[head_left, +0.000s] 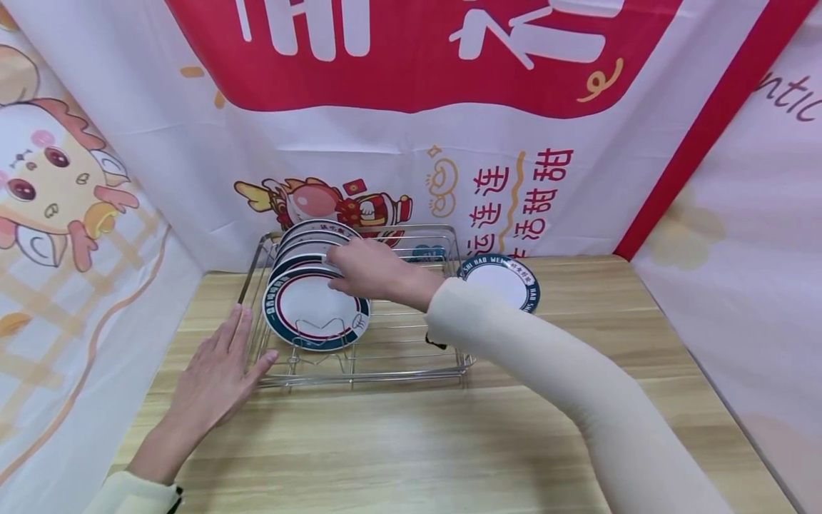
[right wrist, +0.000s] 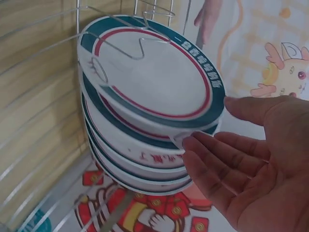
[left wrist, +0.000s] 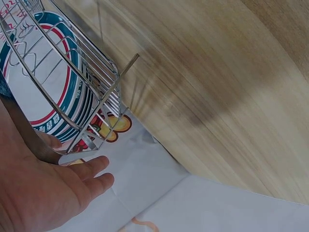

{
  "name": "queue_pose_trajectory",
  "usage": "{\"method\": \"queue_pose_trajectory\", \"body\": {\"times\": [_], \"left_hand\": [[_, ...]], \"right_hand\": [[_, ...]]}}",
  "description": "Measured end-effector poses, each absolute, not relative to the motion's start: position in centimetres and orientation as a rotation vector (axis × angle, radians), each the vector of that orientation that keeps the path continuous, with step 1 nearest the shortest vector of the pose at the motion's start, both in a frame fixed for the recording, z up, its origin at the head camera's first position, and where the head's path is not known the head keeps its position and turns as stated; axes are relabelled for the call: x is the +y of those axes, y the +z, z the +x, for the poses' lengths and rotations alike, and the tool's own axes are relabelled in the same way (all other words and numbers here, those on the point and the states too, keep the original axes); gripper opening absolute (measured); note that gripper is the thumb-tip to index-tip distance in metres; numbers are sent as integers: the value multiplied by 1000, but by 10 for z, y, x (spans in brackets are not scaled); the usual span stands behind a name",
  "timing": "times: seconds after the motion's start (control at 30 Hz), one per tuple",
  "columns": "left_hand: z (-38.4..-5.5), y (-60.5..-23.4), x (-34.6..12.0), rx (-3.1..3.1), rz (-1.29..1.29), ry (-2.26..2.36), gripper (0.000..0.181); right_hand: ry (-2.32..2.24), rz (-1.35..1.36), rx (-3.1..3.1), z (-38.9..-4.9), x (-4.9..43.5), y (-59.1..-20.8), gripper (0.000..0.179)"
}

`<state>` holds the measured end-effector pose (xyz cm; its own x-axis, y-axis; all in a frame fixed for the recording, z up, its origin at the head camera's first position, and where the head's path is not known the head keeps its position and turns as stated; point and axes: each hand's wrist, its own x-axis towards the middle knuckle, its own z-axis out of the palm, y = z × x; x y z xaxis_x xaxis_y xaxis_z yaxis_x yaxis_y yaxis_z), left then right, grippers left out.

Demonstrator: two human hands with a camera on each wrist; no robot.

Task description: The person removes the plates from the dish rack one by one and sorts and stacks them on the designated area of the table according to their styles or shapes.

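Note:
Several white plates (head_left: 315,310) with blue-green rims and thin red rings stand on edge, one behind another, in the left part of a wire dish rack (head_left: 411,375). My right hand (head_left: 369,268) is at the upper right edge of the front plate (right wrist: 154,77). In the right wrist view, the thumb meets that plate's rim, and the fingertips (right wrist: 193,145) reach in behind it. My left hand (head_left: 215,368) rests against the rack's front left corner. Its fingers lie straight along the outer side, with the thumb toward the front wires.
Another plate (head_left: 497,282) of the same pattern is just right of the rack, partly behind my right sleeve (head_left: 546,357). The rack stands on a wood-grain table (head_left: 398,450). Printed cloth (head_left: 359,135) hangs close behind, with more cloth at both sides.

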<state>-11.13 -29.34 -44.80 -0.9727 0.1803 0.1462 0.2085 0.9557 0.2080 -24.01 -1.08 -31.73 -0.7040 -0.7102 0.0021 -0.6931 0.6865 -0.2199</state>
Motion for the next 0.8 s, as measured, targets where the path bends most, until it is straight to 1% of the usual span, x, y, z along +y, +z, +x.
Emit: {"method": "queue_pose_trajectory", "body": {"times": [0.13,0.27,0.5,0.8], "left_hand": [[-111,-449,-293,-2983,-297,-344,89],[-110,-450,-294,-2988,-296,-344,89],[-114,-450,-294,-2984,-303,-345,90],[-113,-448,-293,-2977,-304,-348,90]], "right_hand": [[-321,-1124,2789,-244,-20,-328,34],[-333,-1068,2770,-247,-27,-335,37],[-335,-1050,2744,-253,-32,-340,42],[-302,-1100,2701,-251,-35,-348,30]]}}
